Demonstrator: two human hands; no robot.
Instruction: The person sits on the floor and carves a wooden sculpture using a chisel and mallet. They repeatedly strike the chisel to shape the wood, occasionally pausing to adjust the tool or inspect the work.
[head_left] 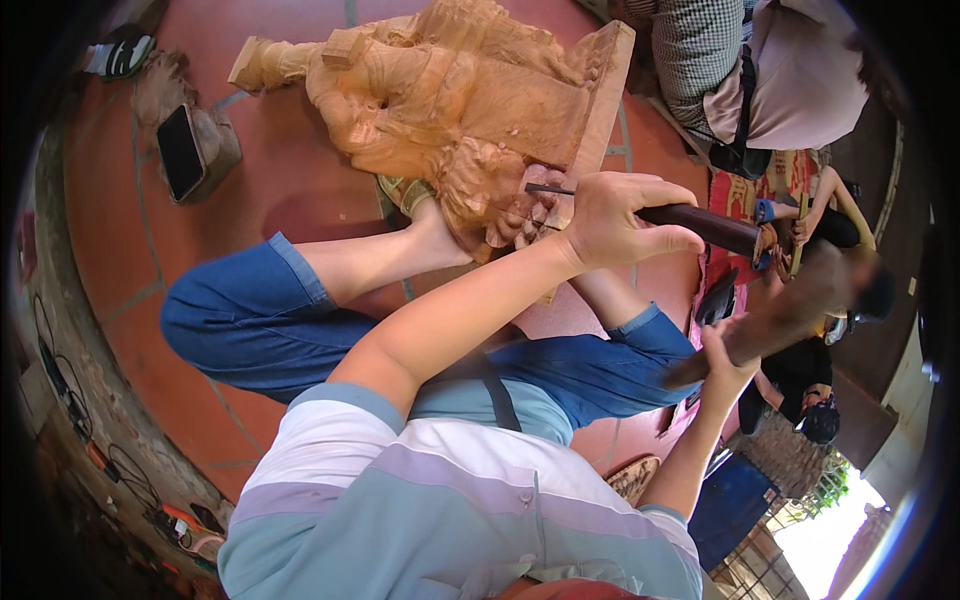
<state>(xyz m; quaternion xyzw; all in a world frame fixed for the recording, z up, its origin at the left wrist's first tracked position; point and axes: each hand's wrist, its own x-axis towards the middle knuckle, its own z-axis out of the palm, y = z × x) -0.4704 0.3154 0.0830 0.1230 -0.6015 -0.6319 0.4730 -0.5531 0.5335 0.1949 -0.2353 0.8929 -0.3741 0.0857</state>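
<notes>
A large carved wooden sculpture lies on its side on the floor in front of me, by my bare foot. My left hand is closed around a chisel with a dark wooden handle. The thin metal blade points left, its tip at the curled carving near the sculpture's lower right end. Exactly how the tip meets the wood is hard to tell. On the right, my right hand grips a dark wooden mallet, raised beyond the chisel's handle end and smeared by motion.
A dark-screened phone leans on a block at the left. Cables run along the wall at lower left. Someone in checkered clothing sits close at upper right; other people work farther right. Red tiles cover the floor.
</notes>
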